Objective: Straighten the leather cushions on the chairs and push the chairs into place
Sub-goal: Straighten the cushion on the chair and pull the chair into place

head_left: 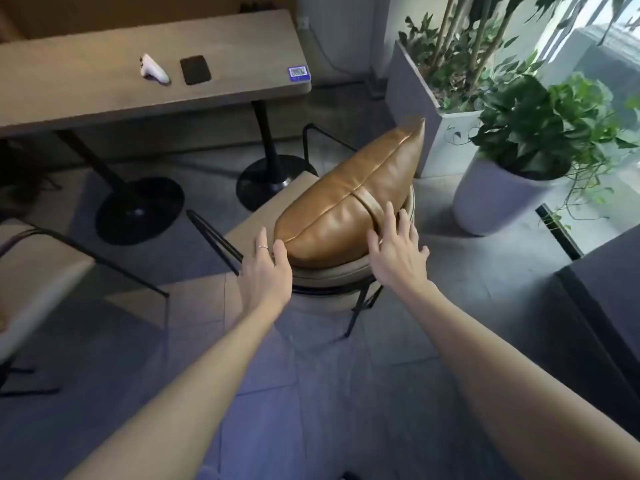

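The tan leather cushion (349, 206) stands on edge on the seat of a beige chair (263, 216) with a black wire frame, leaning against the curved backrest. Its central seam runs from the near left corner up to a pointed far corner, and a narrow leather strap (369, 202) crosses it near the right hand.

Left hand (265, 271): the grip is released, palm down, fingers extended and resting against the near left corner of the cushion. A thin ring (262, 247) is visible on 1 finger. Right hand (396, 251): the grip is likewise released, fingers spread, fingertips on the right face of the cushion beside the strap and above the backrest rim. Neither hand grasps anything.

The chair stands apart from the desk (104, 95), angled toward its right end. On the desk lie a white controller (154, 69), a dark rectangular pad (195, 70) and a small blue-bordered label (298, 73) at the right corner. A 2nd chair (38, 271) shows partly at the left edge. A white round pot (495, 199) with green foliage and a grey rectangular planter (412, 98) stand to the right of the chair, near it on the grey tiled floor (311, 393).
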Tool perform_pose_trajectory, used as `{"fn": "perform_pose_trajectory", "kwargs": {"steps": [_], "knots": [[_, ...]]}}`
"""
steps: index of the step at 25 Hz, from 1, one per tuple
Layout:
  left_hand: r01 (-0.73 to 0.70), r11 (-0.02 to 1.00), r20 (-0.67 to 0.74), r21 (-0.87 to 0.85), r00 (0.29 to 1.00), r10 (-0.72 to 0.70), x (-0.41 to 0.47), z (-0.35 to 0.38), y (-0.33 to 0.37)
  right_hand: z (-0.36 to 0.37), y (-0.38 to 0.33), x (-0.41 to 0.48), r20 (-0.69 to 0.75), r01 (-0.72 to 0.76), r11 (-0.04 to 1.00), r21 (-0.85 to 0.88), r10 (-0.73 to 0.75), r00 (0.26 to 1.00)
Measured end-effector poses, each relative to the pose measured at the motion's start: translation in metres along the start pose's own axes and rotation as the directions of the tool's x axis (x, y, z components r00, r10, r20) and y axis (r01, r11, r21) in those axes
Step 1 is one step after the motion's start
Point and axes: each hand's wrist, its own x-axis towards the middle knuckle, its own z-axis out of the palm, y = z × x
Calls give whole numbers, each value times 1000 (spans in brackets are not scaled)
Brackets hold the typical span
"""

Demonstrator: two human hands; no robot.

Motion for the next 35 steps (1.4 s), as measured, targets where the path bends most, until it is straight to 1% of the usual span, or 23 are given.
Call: {"fn": "perform_pose_trajectory", "kwargs": {"steps": [1,3,4,5,6,7,8,10,11,12,13,15,17,18,20,22,23,28,32,35], "knots": [[20,999,-37,-37,999,-21,4,10,-1,8,5,4,13,-33,999,0,33,999],[78,966,-104,-247,989,-106,12,25,-4,23,15,14,34,-61,998,-24,62,998],[127,903,-125,-410,973,-194,17,29,-5,29,19,16,58,-72,997,-25,73,996],[169,810,-121,-562,952,-283,23,32,-7,34,21,19,64,-78,997,-20,79,995],[201,730,-111,-653,928,-355,28,34,-11,37,23,20,67,-83,996,-13,84,994],[215,710,-114,-670,916,-385,35,36,-20,39,24,23,67,-86,996,-10,86,994],[246,751,-105,-612,916,-386,37,35,-26,38,22,24,71,-85,996,-9,85,994],[309,850,-84,-426,922,-377,40,37,-41,40,19,27,77,-91,996,-14,92,993],[329,882,-55,-338,928,-368,40,40,-46,42,19,29,78,-102,995,-18,103,992],[348,890,-12,-295,930,-368,41,44,-50,42,18,30,86,-126,992,-12,127,988],[376,880,44,-291,924,-380,44,48,-54,43,19,33,105,-170,985,23,167,980],[448,827,153,-338,894,-422,51,52,-57,41,21,39,182,-316,930,188,283,942],[511,774,233,-375,860,-454,57,53,-59,38,23,47,256,-474,810,346,405,878],[530,762,255,-371,847,-466,60,55,-60,36,23,50,289,-530,750,396,446,847],[541,753,273,-375,840,-468,68,57,-62,33,20,55,347,-600,648,469,489,800],[553,724,289,-413,833,-471,72,56,-60,38,23,59,411,-641,543,542,495,766],[559,712,295,-425,829,-475,74,55,-59,41,24,59,431,-653,509,561,494,755],[509,697,209,-506,856,-473,77,56,-64,40,20,46,425,-642,486,592,489,762],[498,662,211,-560,858,-468,77,56,-67,41,17,40,415,-620,465,632,472,778],[474,692,184,-545,872,-453,81,40,-79,51,6,29,416,-630,485,606,482,771]]}}
